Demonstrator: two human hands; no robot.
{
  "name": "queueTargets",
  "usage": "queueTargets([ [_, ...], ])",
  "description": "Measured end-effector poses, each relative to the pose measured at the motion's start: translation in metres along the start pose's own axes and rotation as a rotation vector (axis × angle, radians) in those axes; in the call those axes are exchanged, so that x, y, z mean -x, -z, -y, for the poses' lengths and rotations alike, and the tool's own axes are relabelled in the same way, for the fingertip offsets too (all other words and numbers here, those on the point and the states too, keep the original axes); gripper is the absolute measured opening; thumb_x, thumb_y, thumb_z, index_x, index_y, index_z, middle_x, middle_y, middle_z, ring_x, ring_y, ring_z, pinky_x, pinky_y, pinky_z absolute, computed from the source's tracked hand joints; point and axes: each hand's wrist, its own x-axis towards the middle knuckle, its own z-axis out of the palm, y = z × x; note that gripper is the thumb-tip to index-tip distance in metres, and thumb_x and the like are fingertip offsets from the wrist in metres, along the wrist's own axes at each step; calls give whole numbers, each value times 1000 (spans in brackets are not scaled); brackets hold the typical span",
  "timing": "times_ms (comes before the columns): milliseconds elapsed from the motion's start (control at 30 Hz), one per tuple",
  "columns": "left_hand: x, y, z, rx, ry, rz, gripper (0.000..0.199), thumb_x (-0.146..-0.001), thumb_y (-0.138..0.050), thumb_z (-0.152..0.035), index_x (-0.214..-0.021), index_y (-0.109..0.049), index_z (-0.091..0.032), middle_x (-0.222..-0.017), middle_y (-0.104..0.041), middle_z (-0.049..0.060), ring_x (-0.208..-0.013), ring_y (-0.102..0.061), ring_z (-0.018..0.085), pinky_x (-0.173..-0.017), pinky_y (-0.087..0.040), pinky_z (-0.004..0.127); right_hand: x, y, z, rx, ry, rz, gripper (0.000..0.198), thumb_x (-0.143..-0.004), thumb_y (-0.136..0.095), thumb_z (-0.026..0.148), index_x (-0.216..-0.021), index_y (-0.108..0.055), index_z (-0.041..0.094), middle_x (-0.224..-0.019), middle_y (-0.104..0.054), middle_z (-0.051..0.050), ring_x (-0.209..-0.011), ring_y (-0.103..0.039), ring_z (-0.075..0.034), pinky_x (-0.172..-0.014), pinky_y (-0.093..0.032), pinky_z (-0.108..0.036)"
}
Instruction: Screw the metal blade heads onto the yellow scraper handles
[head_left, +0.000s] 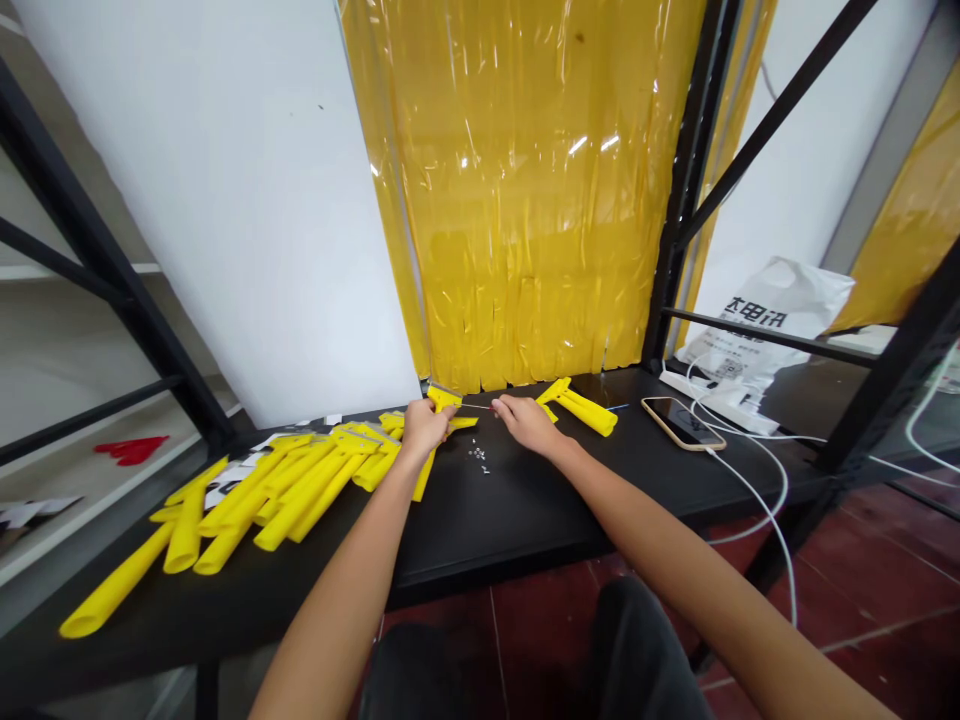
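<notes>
My left hand is closed around a yellow plastic scraper, a strip of metal along its head. From the right, my right hand grips a thin screwdriver; its metal shaft points left and reaches the scraper's head. Whether the tip sits in a screw is too small to tell. Small silvery screws lie scattered on the black shelf top below my hands. Beside my left forearm is a pile of yellow scrapers with hollow handles. More yellow scrapers rest just right of my right hand.
A phone with a white cable lies at the right. Behind it stand a white plastic bag and a white power strip. Black frame posts flank the shelf, and a yellow strip curtain hangs behind.
</notes>
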Motion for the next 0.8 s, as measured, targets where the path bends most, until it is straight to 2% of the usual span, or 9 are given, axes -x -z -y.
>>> queueTargets([
  [100, 1, -1, -1, -17, -5, 0, 17, -78, -69, -28, -68, -64, -15, -50, -60, 2, -39, -54, 14, -41, -38, 23, 0, -1, 0, -35, 14, -41, 24, -100, -48, 44, -108, -59, 23, -101, -72, -5, -88, -68, -21, -74, -43, -28],
  [167, 2, -1, -2, -27, -8, -4, 18, -78, -69, -28, -68, -64, -15, -50, -60, 3, -39, -54, 14, -41, -38, 23, 0, -1, -1, -41, 10, -56, 23, -98, -52, 41, -113, -56, 24, -102, -73, -5, -89, -68, -21, -75, -43, -28],
  [300, 2, -2, -3, -52, -13, -3, 18, -79, -67, -28, -67, -63, -15, -49, -60, 3, -38, -53, 15, -41, -38, 24, 0, -1, -2, 0, -28, -54, 25, -102, -44, 43, -100, -62, 24, -93, -73, -5, -88, -69, -22, -74, -43, -29],
  [500, 1, -2, -1, 14, -31, -54, 20, -77, -69, -30, -64, -61, -16, -46, -58, 3, -37, -53, 15, -40, -37, 23, 1, -3, -1, -84, 2, -38, 28, -98, -54, 45, -118, -54, 26, -103, -73, -5, -87, -69, -22, -74, -45, -29],
  [633, 3, 0, -5, 76, -20, -49, 16, -74, -66, -25, -63, -60, -17, -46, -58, 3, -36, -53, 15, -39, -39, 23, 1, -3, -1, -68, 9, -53, 21, -100, -51, 39, -113, -57, 24, -103, -73, -6, -90, -69, -22, -77, -45, -30],
  [800, 9, 0, -13, 131, 8, -27, 12, -72, -60, -22, -62, -60, -16, -43, -56, 4, -35, -51, 15, -38, -40, 25, 0, 1, -2, -11, -11, -91, 24, -102, -48, 42, -106, -62, 23, -102, -75, -8, -96, -69, -24, -79, -44, -30],
])
